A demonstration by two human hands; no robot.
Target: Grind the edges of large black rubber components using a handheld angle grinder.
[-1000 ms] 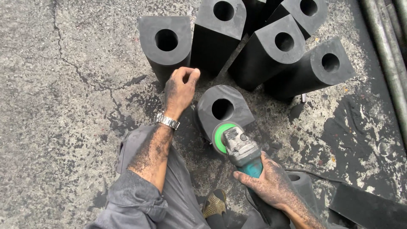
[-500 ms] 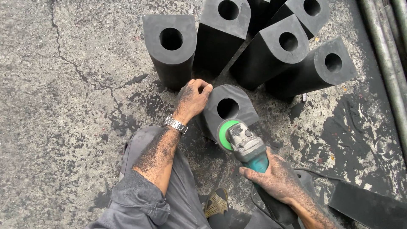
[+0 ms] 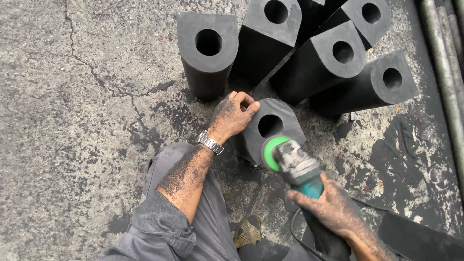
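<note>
A black rubber block (image 3: pixel 280 121) with a round hole through it stands on the concrete in front of me. My left hand (image 3: pixel 234 116), dusted with black grit and wearing a metal watch, grips the block's upper left edge. My right hand (image 3: pixel 333 208) holds a teal angle grinder (image 3: pixel 296 166) by its body. The grinder's green disc (image 3: pixel 270 152) rests against the block's near edge.
Several more black rubber blocks (image 3: pixel 208 53) with holes stand behind in a cluster. Grey metal pipes (image 3: pixel 442 82) run along the right edge. A black rubber strip (image 3: pixel 420 239) lies at lower right. My knee (image 3: pixel 169 159) and sandalled foot (image 3: pixel 249 232) are below.
My left hand slid up and right, from the block's left side onto its top edge. The grinder stayed against the block's near edge.
</note>
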